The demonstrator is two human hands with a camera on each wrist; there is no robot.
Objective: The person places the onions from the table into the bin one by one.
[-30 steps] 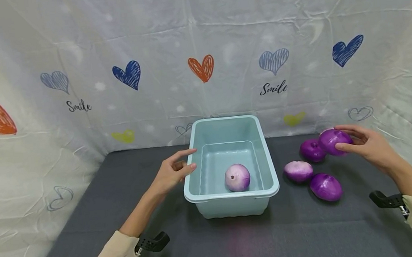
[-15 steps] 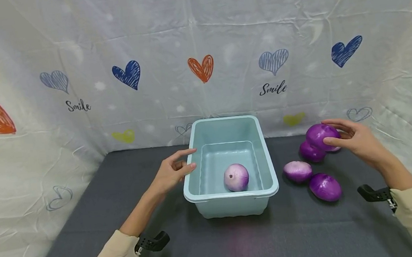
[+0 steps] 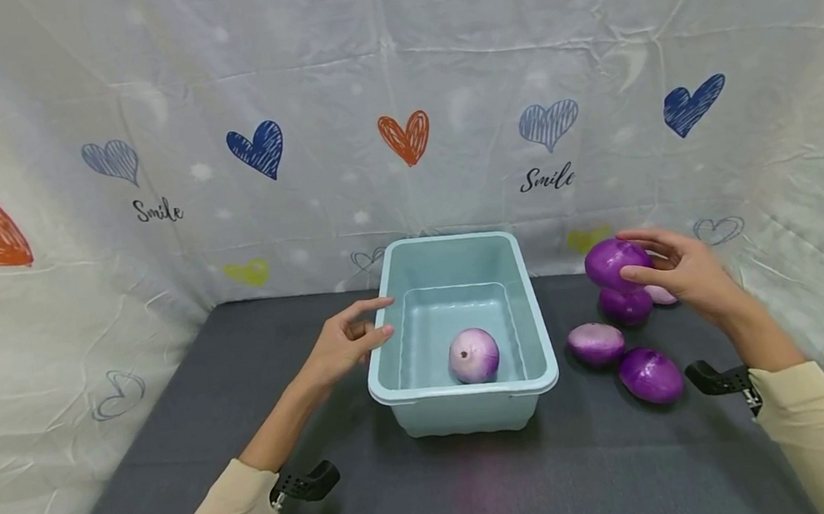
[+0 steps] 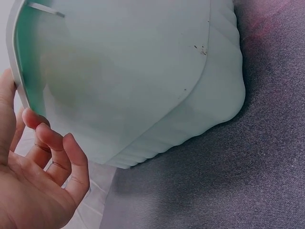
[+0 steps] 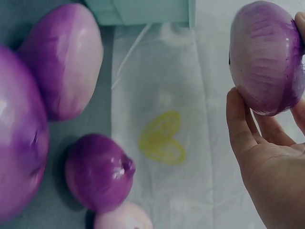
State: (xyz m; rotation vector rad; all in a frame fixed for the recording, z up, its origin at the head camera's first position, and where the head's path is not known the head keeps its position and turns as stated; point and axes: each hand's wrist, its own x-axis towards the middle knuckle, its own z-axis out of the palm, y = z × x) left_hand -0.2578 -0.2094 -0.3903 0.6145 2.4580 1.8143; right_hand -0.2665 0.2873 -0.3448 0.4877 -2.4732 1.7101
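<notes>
My left hand (image 3: 346, 343) holds the left rim of a pale blue plastic bin (image 3: 466, 412); in the left wrist view, fingers (image 4: 33, 119) touch that rim. Inside the bin lies a pale purple-and-white onion (image 3: 474, 356). My right hand (image 3: 689, 274) grips a glossy purple onion (image 3: 612, 263), raised at the back right of the table. The right wrist view shows this held onion (image 5: 264, 57) between fingers and thumb, off the table. Just below it in the head view sits a dark purple onion (image 3: 625, 307), with a paler onion (image 3: 661, 294) partly hidden behind the right hand.
Between the bin and my right forearm, a pinkish-purple onion (image 3: 596, 344) and a deep purple onion (image 3: 651, 375) lie on the dark grey tablecloth (image 3: 557, 485). A white curtain (image 3: 392, 66) printed with hearts hangs behind the table.
My right hand has moved left and slightly up with the purple onion, baring more of the pale onion behind it. My left hand and the bin stay put.
</notes>
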